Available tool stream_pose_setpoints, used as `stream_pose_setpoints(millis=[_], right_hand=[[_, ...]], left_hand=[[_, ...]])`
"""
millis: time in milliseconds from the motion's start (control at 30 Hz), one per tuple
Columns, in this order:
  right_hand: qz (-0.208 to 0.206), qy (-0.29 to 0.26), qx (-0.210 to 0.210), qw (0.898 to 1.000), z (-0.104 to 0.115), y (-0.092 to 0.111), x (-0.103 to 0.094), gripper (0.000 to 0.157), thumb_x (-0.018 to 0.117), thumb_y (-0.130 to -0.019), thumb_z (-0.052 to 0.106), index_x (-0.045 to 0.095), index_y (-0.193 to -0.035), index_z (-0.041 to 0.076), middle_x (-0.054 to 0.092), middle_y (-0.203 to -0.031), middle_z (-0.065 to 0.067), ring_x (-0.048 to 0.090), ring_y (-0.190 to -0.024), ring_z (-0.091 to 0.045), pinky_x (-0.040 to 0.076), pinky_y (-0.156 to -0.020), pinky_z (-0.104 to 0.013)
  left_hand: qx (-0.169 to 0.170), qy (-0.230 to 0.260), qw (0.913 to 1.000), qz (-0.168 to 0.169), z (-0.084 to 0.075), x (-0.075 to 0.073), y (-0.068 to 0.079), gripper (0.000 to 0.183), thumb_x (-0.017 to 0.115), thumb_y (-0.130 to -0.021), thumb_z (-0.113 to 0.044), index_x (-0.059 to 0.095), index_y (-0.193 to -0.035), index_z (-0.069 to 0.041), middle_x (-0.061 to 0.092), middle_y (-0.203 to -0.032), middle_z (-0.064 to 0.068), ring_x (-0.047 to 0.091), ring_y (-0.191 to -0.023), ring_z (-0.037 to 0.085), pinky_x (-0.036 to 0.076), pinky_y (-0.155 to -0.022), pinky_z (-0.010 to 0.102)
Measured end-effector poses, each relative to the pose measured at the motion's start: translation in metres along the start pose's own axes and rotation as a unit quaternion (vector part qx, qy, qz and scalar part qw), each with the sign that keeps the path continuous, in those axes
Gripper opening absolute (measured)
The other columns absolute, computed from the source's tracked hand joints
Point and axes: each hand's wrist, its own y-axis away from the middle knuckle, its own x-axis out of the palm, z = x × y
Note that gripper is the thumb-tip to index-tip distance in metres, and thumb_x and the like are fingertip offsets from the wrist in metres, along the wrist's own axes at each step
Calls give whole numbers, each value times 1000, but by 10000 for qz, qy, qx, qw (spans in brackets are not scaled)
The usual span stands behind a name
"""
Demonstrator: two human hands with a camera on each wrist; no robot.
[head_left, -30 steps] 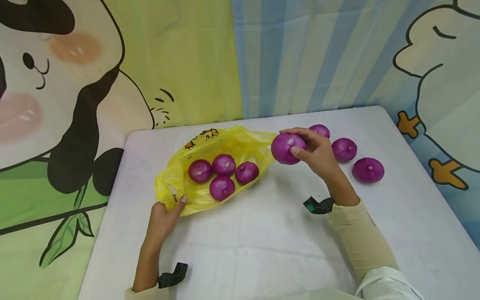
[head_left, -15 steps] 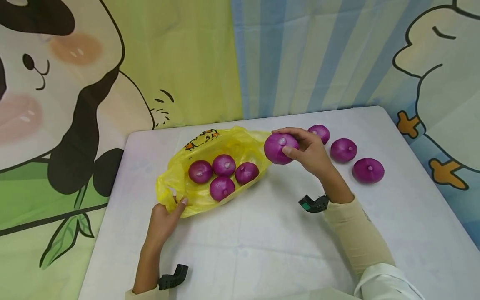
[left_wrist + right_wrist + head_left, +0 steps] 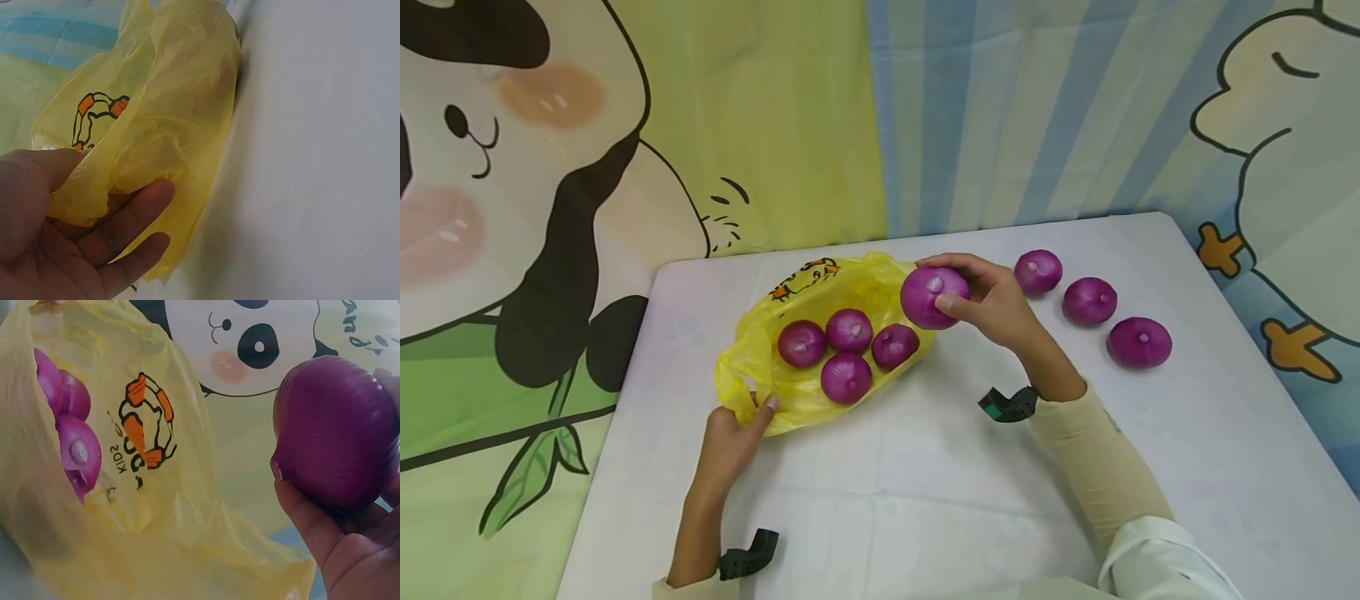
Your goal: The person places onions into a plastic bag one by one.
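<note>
My right hand (image 3: 992, 302) grips a purple onion (image 3: 925, 298), thumb on the near side, over the right edge of a yellow plastic bag (image 3: 790, 400). In the right wrist view the held onion (image 3: 337, 431) is beside the bag's open mouth. Several other onions (image 3: 846, 378) lie inside the bag, grouped together. At the bag's lower left corner my left hand (image 3: 730, 446) pinches the plastic between thumb and fingers. The left wrist view shows the bag's film (image 3: 169, 125) running between thumb and fingers, with the other fingers (image 3: 140, 209) behind it.
Three more onions (image 3: 1089, 301) rest in a slanting row on the white table (image 3: 880, 500), right of my right hand. A printed cloth (image 3: 760, 108) with cartoon animals hangs behind the table and along its sides.
My right hand has carried its onion left, from beside the bag's right edge to over it. My left hand and the bag have barely moved.
</note>
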Motion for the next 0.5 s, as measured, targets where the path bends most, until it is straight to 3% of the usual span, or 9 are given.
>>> stream_pose_setpoints(millis=[500], right_hand=[[559,44,482,9973,-14,-19,27,39,68,-90,7,58,-127,-3,56,-129,-13,58,-110,-29,52,-86,-39]], left_hand=[[63,9,10000,44,-1,6,-3,45,64,-92,-45,55,-90,-1,43,-66,5,43,-60,19,36,-51,27]])
